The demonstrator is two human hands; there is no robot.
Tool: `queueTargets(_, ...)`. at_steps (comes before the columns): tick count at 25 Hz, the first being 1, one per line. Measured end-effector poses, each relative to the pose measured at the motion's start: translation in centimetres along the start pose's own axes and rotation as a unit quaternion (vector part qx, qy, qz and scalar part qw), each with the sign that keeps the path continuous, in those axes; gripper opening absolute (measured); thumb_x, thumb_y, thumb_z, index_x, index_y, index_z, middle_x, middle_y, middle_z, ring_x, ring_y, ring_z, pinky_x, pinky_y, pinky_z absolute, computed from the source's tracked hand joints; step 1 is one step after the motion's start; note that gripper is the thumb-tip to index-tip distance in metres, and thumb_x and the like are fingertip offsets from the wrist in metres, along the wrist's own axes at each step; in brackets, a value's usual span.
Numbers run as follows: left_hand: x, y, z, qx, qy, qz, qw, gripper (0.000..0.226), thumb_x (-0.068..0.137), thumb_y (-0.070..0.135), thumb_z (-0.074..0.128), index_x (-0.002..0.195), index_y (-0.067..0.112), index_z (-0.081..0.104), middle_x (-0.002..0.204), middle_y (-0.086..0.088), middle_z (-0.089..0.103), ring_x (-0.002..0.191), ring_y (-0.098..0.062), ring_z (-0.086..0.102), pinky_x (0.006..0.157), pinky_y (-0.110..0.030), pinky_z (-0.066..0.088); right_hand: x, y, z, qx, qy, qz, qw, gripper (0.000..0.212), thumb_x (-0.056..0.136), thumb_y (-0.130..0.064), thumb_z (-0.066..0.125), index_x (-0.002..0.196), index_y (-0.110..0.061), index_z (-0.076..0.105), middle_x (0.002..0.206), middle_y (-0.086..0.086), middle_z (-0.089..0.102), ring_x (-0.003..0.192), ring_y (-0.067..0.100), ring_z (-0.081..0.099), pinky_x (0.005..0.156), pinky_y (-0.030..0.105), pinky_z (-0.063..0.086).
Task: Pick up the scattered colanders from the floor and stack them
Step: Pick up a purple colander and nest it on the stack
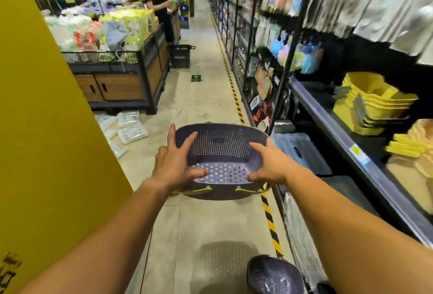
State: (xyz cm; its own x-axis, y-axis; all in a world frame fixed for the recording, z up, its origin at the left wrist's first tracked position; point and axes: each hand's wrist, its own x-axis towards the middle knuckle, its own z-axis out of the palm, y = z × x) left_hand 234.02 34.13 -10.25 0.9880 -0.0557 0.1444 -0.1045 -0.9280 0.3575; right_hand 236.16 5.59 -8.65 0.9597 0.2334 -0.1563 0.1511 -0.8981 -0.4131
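Note:
A dark purple perforated colander point(222, 148) with yellow-green handles hangs in the air above the aisle floor, its opening tilted toward me. My left hand point(174, 165) grips its left rim, thumb inside the bowl. On the right rim sits my right hand point(269, 165), thumb inside as well. A second purple colander point(271, 275) lies on the floor at the bottom, close to the shelf base. The held colander's dotted shadow falls on the floor beside it.
A yellow pillar point(46, 129) stands at the left. Shelving point(351, 144) with yellow baskets point(370, 104) lines the right, edged by hazard tape point(269, 214). Plastic packets point(131, 127) lie on the floor by a display bin point(121, 78). A person point(161, 5) and a black basket point(180, 56) stand farther down.

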Motion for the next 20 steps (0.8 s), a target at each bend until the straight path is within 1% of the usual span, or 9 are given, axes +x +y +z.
queueTargets(2, 0.9, 2.4, -1.7, 0.003, -0.012, 0.054, 0.998, 0.107, 0.063, 0.071, 0.078, 0.15, 0.051, 0.02, 0.164, 0.0, -0.018, 0.131, -0.048, 0.038, 0.11, -0.049, 0.034, -3.8, 0.6, -2.1, 0.018, 0.048, 0.044, 0.998, 0.106, 0.064, -0.044, 0.084, 0.153, -0.032, 0.027, 0.159, 0.008, 0.017, 0.132, 0.034, 0.046, 0.101, 0.042, 0.045)
queueTargets(3, 1.0, 3.7, -2.1, 0.008, -0.021, 0.074, 0.997, 0.105, 0.062, 0.074, 0.076, 0.15, 0.051, 0.022, 0.165, -0.002, -0.016, 0.131, -0.048, 0.038, 0.111, -0.049, 0.034, -5.6, 0.8, -2.8, 0.021, 0.061, 0.067, 0.996, 0.107, 0.063, -0.044, 0.084, 0.153, -0.032, 0.028, 0.161, 0.009, 0.015, 0.134, 0.034, 0.043, 0.102, 0.042, 0.044)
queueTargets(5, 0.7, 6.3, -2.3, 0.012, -0.045, 0.12, 0.992, 0.103, 0.061, 0.078, 0.073, 0.149, 0.05, 0.027, 0.166, -0.005, -0.01, 0.132, -0.048, 0.038, 0.112, -0.049, 0.033, -9.8, 1.4, -3.9, 0.022, 0.076, 0.122, 0.989, 0.112, 0.061, -0.047, 0.085, 0.154, -0.033, 0.025, 0.165, 0.013, 0.004, 0.142, 0.034, 0.033, 0.105, 0.044, 0.041)
queueTargets(7, -0.6, 9.3, -1.9, 0.011, -0.072, 0.179, 0.981, 0.102, 0.061, 0.081, 0.071, 0.148, 0.05, 0.03, 0.166, -0.004, -0.005, 0.132, -0.048, 0.038, 0.112, -0.049, 0.033, -15.1, 2.2, -4.4, 0.031, 0.098, 0.185, 0.977, 0.118, 0.058, -0.049, 0.086, 0.155, -0.033, 0.022, 0.165, 0.013, 0.0, 0.145, 0.033, 0.027, 0.108, 0.045, 0.037)
queueTargets(10, -3.9, 14.7, -0.4, -0.001, -0.104, 0.284, 0.953, 0.099, 0.061, 0.083, 0.068, 0.147, 0.049, 0.032, 0.164, 0.0, -0.004, 0.13, -0.047, 0.039, 0.11, -0.051, 0.035, -24.8, 3.6, -3.7, 0.044, 0.142, 0.274, 0.95, 0.118, 0.056, -0.05, 0.086, 0.155, -0.035, 0.023, 0.165, 0.012, 0.003, 0.141, 0.036, 0.034, 0.107, 0.044, 0.038)
queueTargets(14, -11.8, 22.9, 2.1, -0.012, -0.142, 0.4, 0.906, 0.098, 0.063, 0.083, 0.065, 0.148, 0.048, 0.03, 0.166, -0.006, -0.005, 0.133, -0.053, 0.036, 0.108, -0.056, 0.035, -39.3, 4.5, -1.2, 0.045, 0.181, 0.375, 0.908, 0.112, 0.061, -0.045, 0.087, 0.154, -0.028, 0.027, 0.163, 0.014, 0.013, 0.136, 0.036, 0.04, 0.102, 0.04, 0.04)
queueTargets(16, -17.3, 27.3, 3.5, -0.02, -0.155, 0.453, 0.878, 0.098, 0.064, 0.081, 0.066, 0.149, 0.049, 0.027, 0.166, -0.005, -0.008, 0.129, -0.053, 0.039, 0.105, -0.056, 0.037, -47.3, 4.7, 0.5, 0.056, 0.199, 0.43, 0.879, 0.112, 0.063, -0.043, 0.087, 0.155, -0.028, 0.025, 0.164, 0.012, 0.011, 0.139, 0.035, 0.037, 0.104, 0.041, 0.038)
queueTargets(18, -23.4, 31.4, 4.7, -0.026, -0.171, 0.495, 0.852, 0.097, 0.065, 0.079, 0.067, 0.149, 0.048, 0.028, 0.166, -0.005, -0.008, 0.125, -0.053, 0.041, 0.104, -0.054, 0.037, -55.0, 4.8, 2.3, 0.063, 0.218, 0.472, 0.852, 0.112, 0.063, -0.041, 0.088, 0.155, -0.027, 0.026, 0.164, 0.015, 0.01, 0.14, 0.034, 0.036, 0.106, 0.041, 0.037)
queueTargets(20, -29.2, 34.5, 6.0, -0.032, -0.188, 0.521, 0.832, 0.097, 0.066, 0.079, 0.067, 0.149, 0.048, 0.028, 0.166, -0.007, -0.007, 0.124, -0.054, 0.041, 0.105, -0.054, 0.037, -61.8, 4.6, 4.0, 0.06, 0.236, 0.507, 0.827, 0.111, 0.062, -0.038, 0.09, 0.154, -0.025, 0.03, 0.161, 0.015, 0.016, 0.137, 0.034, 0.04, 0.105, 0.039, 0.037)
